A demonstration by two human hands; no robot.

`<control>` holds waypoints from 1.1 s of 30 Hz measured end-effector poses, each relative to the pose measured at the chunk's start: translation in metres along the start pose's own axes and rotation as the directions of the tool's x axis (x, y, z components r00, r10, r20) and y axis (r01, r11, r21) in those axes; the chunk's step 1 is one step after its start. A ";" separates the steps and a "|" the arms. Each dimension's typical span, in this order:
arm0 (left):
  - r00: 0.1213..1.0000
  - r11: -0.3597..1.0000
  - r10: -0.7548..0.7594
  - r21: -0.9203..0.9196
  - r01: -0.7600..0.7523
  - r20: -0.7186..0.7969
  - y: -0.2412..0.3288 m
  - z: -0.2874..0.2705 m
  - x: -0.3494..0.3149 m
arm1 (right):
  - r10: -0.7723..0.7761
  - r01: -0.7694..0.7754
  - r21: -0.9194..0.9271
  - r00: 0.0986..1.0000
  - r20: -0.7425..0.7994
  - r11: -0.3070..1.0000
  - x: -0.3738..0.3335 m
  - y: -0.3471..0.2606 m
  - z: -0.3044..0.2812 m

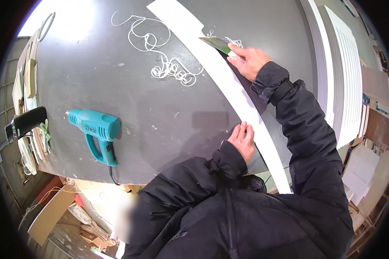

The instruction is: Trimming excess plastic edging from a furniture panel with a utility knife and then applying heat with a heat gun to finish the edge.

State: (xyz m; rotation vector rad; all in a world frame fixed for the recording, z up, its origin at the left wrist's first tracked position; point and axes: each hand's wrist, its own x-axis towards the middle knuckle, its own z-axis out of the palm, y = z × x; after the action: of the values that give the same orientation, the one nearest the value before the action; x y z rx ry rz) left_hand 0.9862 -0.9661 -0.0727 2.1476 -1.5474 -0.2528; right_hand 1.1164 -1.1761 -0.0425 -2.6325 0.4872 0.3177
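Observation:
A long white panel (225, 80) runs across the dark table from the far middle toward my body, with a step cut in its right edge. My right hand (250, 61) is closed round a putty knife (218, 44), its wide metal blade lying over the panel near that step. Lower down, the fingers of my left hand (243, 142) are close together on the panel's left edge, gripping it; the thumb is mostly hidden. Curly white shavings (235, 42) lie beside the blade. Left of the panel sits a larger tangle of thin white strips (173, 71).
A teal heat gun (97, 129) lies on the table (168, 116) at the left, its cord hanging over the near edge. Stacked white boards (343, 77) stand along the right side. At the far left are a black holder (30, 122) and board pieces.

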 end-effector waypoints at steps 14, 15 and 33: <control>0.999 0.985 -0.026 -0.170 0.034 0.048 -0.012 0.008 -0.010 | -0.011 0.041 0.246 0.993 -0.120 0.968 -0.207 0.068 0.031; 0.998 0.977 0.005 -0.212 0.010 0.069 -0.003 0.014 -0.017 | 0.037 -0.023 0.238 0.998 -0.055 0.971 -0.237 0.074 0.031; 0.914 0.911 -0.402 -0.115 0.395 -0.046 -0.088 -0.028 0.017 | 0.008 -0.008 0.034 1.000 -0.009 0.999 -0.250 0.080 0.050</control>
State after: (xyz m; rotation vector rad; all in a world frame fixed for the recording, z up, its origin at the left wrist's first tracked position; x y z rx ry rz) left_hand 1.0777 -0.9523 -0.0883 2.3452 -1.0191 -0.3795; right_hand 0.8502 -1.1492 -0.0420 -2.6009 0.5024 0.2973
